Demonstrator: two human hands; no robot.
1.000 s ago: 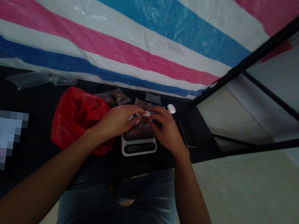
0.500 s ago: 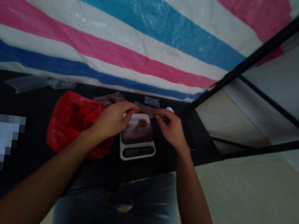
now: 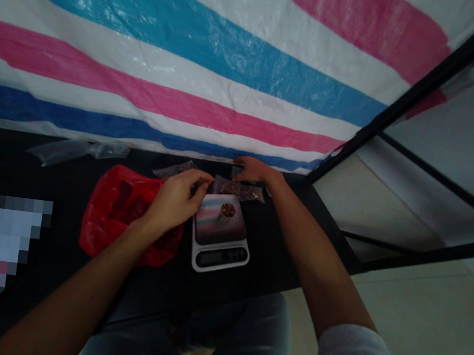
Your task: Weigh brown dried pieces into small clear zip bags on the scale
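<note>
My left hand (image 3: pixel 179 194) is closed in a pinch at the left end of a small clear plastic bag (image 3: pixel 242 189) with brown bits in it. The bag lies just behind a white kitchen scale (image 3: pixel 220 259). On the scale's shiny plate stands a small clear cup (image 3: pixel 227 212) of brown pieces. My right hand (image 3: pixel 255 171) reaches past the bag to the back of the table, thumb and fingers apart. Beneath its fingertips another small clear bag (image 3: pixel 235 171) is partly hidden.
A red plastic bag (image 3: pixel 101 212) stands open left of the scale, partly behind my left forearm. More filled bags (image 3: pixel 177 168) and a clear plastic sheet (image 3: pixel 65 152) lie along the back of the black table (image 3: pixel 270 262). A striped tarp (image 3: pixel 215 71) hangs behind; black frame bars stand right.
My right hand has let go of the filled bag's right end and moved back and left to the small clear bag. My left hand stays at the filled bag. The view has shifted slightly.
</note>
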